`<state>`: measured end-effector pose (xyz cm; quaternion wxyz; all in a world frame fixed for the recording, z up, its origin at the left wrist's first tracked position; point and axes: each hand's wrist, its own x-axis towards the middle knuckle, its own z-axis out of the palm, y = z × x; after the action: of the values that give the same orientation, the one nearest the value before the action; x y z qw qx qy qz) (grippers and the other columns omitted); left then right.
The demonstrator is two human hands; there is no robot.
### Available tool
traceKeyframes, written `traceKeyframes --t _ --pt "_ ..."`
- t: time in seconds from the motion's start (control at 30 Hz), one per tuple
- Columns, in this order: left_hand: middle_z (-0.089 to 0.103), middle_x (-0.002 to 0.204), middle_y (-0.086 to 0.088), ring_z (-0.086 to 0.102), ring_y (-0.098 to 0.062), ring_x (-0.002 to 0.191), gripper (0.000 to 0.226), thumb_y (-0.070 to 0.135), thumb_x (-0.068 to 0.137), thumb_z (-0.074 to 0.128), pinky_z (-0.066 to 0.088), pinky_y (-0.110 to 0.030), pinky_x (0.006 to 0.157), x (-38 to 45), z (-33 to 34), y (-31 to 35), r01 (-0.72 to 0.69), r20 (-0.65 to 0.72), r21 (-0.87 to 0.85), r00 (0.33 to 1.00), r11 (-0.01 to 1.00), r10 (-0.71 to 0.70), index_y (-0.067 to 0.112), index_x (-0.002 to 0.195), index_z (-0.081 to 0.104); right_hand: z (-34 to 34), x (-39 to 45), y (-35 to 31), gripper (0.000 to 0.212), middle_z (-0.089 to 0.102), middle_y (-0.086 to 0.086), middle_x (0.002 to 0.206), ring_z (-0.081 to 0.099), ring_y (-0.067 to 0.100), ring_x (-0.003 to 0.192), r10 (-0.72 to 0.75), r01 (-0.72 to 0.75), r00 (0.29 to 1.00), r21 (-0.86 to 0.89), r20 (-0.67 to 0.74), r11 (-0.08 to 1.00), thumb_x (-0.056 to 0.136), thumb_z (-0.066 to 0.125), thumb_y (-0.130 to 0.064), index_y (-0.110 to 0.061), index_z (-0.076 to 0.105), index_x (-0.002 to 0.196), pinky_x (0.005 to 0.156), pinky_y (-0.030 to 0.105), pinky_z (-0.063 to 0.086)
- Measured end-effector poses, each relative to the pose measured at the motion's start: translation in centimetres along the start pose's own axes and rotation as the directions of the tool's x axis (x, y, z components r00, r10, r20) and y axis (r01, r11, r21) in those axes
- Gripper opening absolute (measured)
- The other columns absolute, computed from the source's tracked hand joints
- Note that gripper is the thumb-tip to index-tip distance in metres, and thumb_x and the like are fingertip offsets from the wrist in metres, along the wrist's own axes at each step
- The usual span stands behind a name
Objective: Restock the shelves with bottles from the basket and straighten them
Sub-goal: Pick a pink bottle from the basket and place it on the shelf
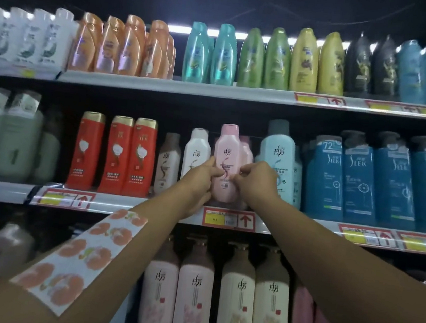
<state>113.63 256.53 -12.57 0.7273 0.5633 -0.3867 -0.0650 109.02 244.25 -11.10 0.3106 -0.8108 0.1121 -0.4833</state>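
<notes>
Pink bottle (227,163) upright on middle shelf (127,206), long axis vertical, cap up, label facing camera, white bottle (196,154) just left of it, light-blue bottle (277,160) right, left hand (199,181) gripping its lower left side, right hand (253,179) pinching its right edge.

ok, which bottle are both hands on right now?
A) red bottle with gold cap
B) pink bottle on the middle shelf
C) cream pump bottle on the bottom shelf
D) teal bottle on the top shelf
B: the left hand and right hand both grip the tall pink plastic bottle from either side, standing upright at the front of the middle shelf.
</notes>
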Motion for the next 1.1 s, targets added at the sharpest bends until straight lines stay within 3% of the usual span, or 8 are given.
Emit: traceKeyframes --t 0.2,0.3,0.47,0.53,0.63,0.83,0.9,1.1 --pt "0.069 0.105 -0.003 0.067 -0.014 0.089 0.025 0.011 0.105 0.039 0.054 -0.020 0.050 -0.5 0.0 0.0 0.025 -0.032 -0.059 0.999 0.998 -0.027 0.023 0.116 0.058 0.9 -0.2 0.4 0.016 0.073 0.009 0.091 0.070 0.023 0.086 -0.031 0.034 0.999 -0.065 0.041 0.997 0.090 0.075 -0.020 -0.005 0.075 0.094 0.080 0.034 0.058" --pt "0.070 0.108 -0.006 0.068 -0.017 0.092 0.023 0.018 0.104 0.043 0.054 -0.022 0.051 -0.8 0.1 0.0 0.056 -0.093 -0.056 0.994 0.997 -0.061 0.018 0.119 0.061 0.9 -0.3 0.4 0.018 0.072 0.010 0.089 0.069 0.025 0.086 -0.042 0.047 0.998 -0.117 0.044 0.992 0.090 0.075 -0.022 -0.004 0.074 0.093 0.079 0.033 0.056" --pt "0.066 0.123 -0.008 0.063 -0.027 0.111 0.035 0.025 0.097 0.050 0.052 -0.044 0.097 -1.4 0.6 0.5 0.051 -0.189 0.292 0.982 0.955 0.005 0.014 0.129 0.060 0.7 -1.7 -0.3 0.029 0.064 0.010 0.112 0.064 0.027 0.097 -0.158 0.168 0.986 -0.244 0.062 0.955 0.090 0.070 -0.019 -0.009 0.060 0.115 0.084 0.042 0.056" --pt "0.058 0.128 -0.001 0.055 -0.019 0.114 0.038 0.023 0.100 0.049 0.043 -0.032 0.095 -2.8 0.8 0.7 -0.018 -0.163 0.525 0.979 0.851 0.122 0.021 0.138 0.053 0.2 -2.6 -0.4 0.037 0.058 0.009 0.120 0.060 0.030 0.105 -0.305 0.320 0.947 -0.356 0.097 0.878 0.092 0.064 -0.018 -0.014 0.051 0.126 0.085 0.044 0.053" --pt "0.056 0.139 -0.003 0.052 -0.022 0.125 0.047 0.021 0.097 0.052 0.041 -0.031 0.098 -5.2 0.6 0.6 -0.178 -0.016 0.845 0.934 0.504 0.357 0.019 0.143 0.049 -0.8 -4.0 -0.6 0.043 0.056 0.007 0.122 0.058 0.031 0.109 -0.435 0.454 0.885 -0.514 0.167 0.728 0.092 0.060 -0.019 -0.016 0.049 0.133 0.082 0.043 0.050" --pt "0.059 0.123 -0.002 0.052 -0.026 0.113 0.043 0.035 0.092 0.044 0.042 -0.044 0.094 -10.2 0.8 -0.3 -0.090 0.145 0.985 0.897 -0.149 0.417 0.020 0.132 0.053 -4.2 -9.3 0.3 0.037 0.057 0.004 0.122 0.052 0.029 0.112 -0.417 0.486 0.867 -0.649 0.273 0.585 0.092 0.056 -0.033 -0.017 0.053 0.125 0.091 0.044 0.040" --pt "0.059 0.117 0.000 0.052 -0.025 0.109 0.040 0.042 0.094 0.037 0.037 -0.044 0.089 -12.2 0.9 -1.4 -0.067 0.154 0.974 0.896 -0.216 0.416 0.022 0.125 0.055 -5.1 -11.8 1.2 0.035 0.057 0.004 0.121 0.051 0.028 0.111 -0.372 0.480 0.875 -0.665 0.311 0.572 0.091 0.052 -0.036 -0.018 0.054 0.121 0.092 0.045 0.040" --pt "0.057 0.118 0.002 0.050 -0.022 0.109 0.038 0.046 0.097 0.035 0.035 -0.041 0.088 -18.6 1.5 -5.4 -0.069 0.139 0.974 0.934 -0.216 0.329 0.025 0.123 0.053 -7.7 -19.6 4.0 0.042 0.055 0.002 0.124 0.050 0.027 0.115 -0.222 0.491 0.866 -0.677 0.448 0.549 0.093 0.047 -0.047 -0.021 0.051 0.125 0.093 0.044 0.039"
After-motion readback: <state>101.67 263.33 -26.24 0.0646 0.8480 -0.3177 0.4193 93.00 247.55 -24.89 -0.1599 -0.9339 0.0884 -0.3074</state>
